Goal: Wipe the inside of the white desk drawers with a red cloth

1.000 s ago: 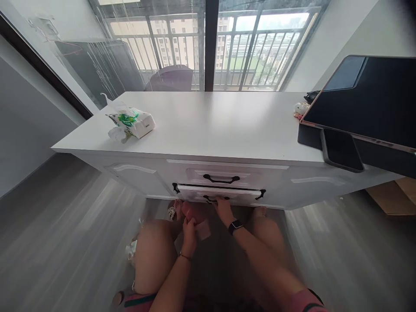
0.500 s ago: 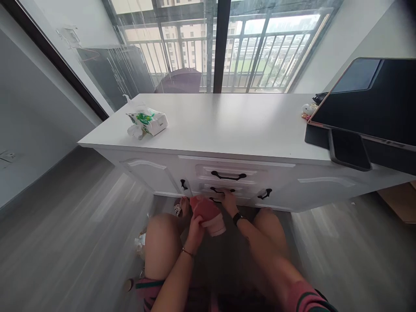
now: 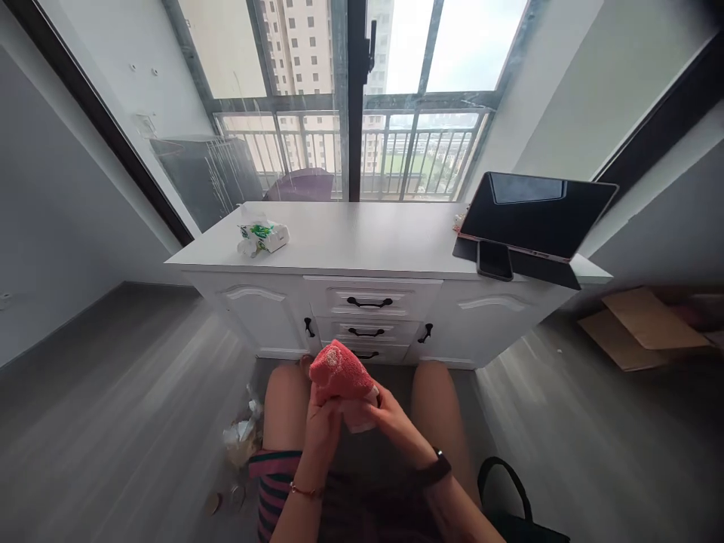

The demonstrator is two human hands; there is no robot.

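- Head view: two hands are together in the lower middle, both closed on one red cloth [image 3: 342, 371], fuzzy, with a paler pink part below.
- Left hand [image 3: 323, 426] grips the cloth's lower left; one thin bracelet [image 3: 305, 492] circles that wrist.
- Right hand [image 3: 391, 419] grips its lower right edge; one dark wristband [image 3: 435, 469] is on that wrist.
- Two bent legs [image 3: 283, 407] flank the hands, so the cloth is held between the knees.
- On the grey floor [image 3: 113, 422]: one dark bag [image 3: 523, 526] with a looped handle at lower right, and one crumpled plastic bag [image 3: 240, 441] beside the left leg.
- Beyond the knees, one white cabinet [image 3: 378, 249] has three drawers [image 3: 415, 299], stacked, between two doors [image 3: 480, 320]; five black handles [image 3: 369, 302] show.
- On its top: one tissue pack [image 3: 274, 237] at left; at right, one phone [image 3: 494, 260] in front of one propped dark screen [image 3: 537, 215].
- One open cardboard box [image 3: 650, 332] sits on the floor, right of the cabinet.
- Farthest, behind glass: one purple chair [image 3: 302, 183], one balcony railing [image 3: 418, 151], tall buildings [image 3: 299, 45].
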